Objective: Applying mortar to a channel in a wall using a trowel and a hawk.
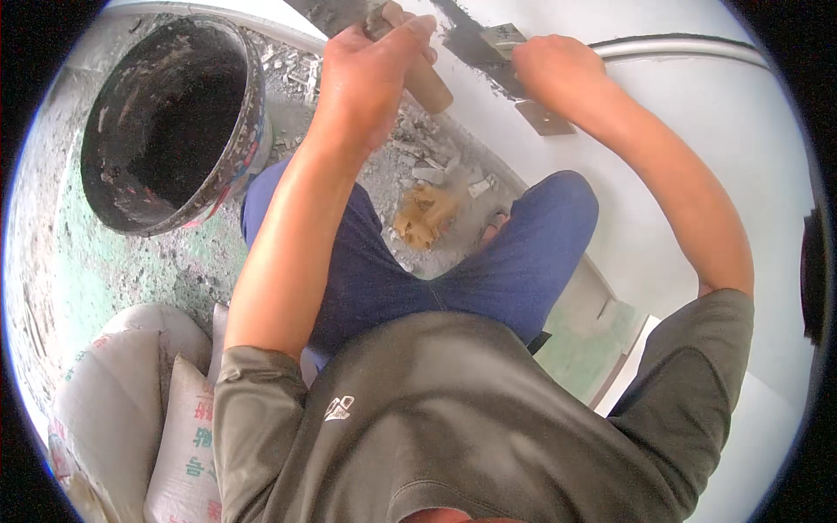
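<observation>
My left hand (pixel 370 74) is closed round the brown wooden handle (pixel 427 85) of a trowel. The trowel's grey blade (pixel 327 12) carries dark mortar and runs out of the top of the view. Further right, my right hand (pixel 555 71) grips a flat metal scraper (pixel 546 119) with a wide, straight-edged blade, held against the white wall (pixel 671 166). My fingers cover the middle of that scraper. Under and beside its blade lies a strip of dark wet mortar (pixel 471 48) on the wall.
A big mortar-stained bucket (pixel 248 96) with a dark inside stands at left. Below it, filled sacks (pixel 122 375) lean together. Rubble (pixel 427 170) and a crumpled yellow-brown piece (pixel 425 215) lie between my knees. A white pipe (pixel 680 48) runs along a wall groove at upper right.
</observation>
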### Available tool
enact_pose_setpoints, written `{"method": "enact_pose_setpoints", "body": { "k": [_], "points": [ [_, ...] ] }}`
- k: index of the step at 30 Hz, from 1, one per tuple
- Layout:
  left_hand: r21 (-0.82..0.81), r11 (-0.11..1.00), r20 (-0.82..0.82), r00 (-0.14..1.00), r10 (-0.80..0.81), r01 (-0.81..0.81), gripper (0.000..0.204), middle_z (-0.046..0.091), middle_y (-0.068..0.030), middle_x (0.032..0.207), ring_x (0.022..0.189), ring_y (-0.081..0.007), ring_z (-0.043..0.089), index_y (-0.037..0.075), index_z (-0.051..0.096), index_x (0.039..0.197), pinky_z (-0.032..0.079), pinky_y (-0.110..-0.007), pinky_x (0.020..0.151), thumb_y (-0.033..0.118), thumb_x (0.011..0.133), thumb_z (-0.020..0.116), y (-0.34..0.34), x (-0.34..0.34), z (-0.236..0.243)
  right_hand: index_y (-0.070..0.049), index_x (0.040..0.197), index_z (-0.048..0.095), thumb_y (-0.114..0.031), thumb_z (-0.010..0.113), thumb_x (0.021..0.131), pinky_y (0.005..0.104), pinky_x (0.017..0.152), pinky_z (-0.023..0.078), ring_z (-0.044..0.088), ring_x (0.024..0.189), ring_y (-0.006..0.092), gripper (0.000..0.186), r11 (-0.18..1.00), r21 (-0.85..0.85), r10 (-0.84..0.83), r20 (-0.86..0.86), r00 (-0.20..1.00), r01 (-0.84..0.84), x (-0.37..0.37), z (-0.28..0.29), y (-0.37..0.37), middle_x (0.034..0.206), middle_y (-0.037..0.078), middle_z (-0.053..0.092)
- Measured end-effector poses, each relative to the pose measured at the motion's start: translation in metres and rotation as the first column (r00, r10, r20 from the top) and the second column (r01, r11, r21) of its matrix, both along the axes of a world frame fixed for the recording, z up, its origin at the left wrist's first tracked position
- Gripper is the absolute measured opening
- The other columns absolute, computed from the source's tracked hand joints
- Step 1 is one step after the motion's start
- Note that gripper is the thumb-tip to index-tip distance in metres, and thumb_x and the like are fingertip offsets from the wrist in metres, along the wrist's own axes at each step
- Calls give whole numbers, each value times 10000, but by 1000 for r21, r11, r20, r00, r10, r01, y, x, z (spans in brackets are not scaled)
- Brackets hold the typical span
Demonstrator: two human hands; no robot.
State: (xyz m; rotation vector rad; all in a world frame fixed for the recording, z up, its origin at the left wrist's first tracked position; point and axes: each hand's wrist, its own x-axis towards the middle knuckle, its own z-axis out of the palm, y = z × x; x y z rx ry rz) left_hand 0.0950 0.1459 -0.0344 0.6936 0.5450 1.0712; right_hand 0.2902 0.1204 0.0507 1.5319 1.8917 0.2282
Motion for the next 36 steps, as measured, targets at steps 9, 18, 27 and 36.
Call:
{"method": "enact_pose_setpoints", "body": {
  "k": [9, 18, 27, 36],
  "points": [
    [-7, 1000, 20, 1000, -1, 1, 154, 579, -16, 742, 672, -138, 559, 63, 606, 832, 446, -297, 599, 187, 900, 666, -2, 6, 3, -5, 794, 692, -105, 589, 797, 442, 705, 552, 681, 832, 345, 143, 1000, 6, -24, 34, 999, 24, -18, 13, 13, 848, 182, 684],
    [-35, 999, -15, 1000, -5, 5, 145, 578, -17, 745, 678, -130, 567, 70, 603, 849, 446, -283, 597, 187, 900, 672, -2, 7, 5, -2, 834, 683, -194, 605, 849, 448, 742, 539, 671, 828, 354, 208, 999, -31, -32, -27, 999, 31, -2, 8, 1, 853, 191, 680],
    [110, 994, 202, 978, -49, 27, 134, 570, -16, 750, 685, -137, 561, 71, 587, 828, 449, -293, 607, 154, 907, 656, 19, 14, -58, -20, 742, 697, -210, 631, 791, 425, 685, 546, 687, 762, 329, 207, 996, 46, 79, -40, 996, -77, -19, 14, 32, 769, 190, 686],
    [-12, 999, 106, 993, 45, -44, 105, 562, -28, 761, 684, -151, 563, 67, 565, 853, 458, -300, 632, 105, 898, 652, 4, 18, 2, -8, 1060, 525, -339, 583, 887, 507, 744, 504, 645, 817, 418, 378, 830, 57, -369, -690, 622, 555, 19, -147, -107, 875, 225, 660]
  ]
}}
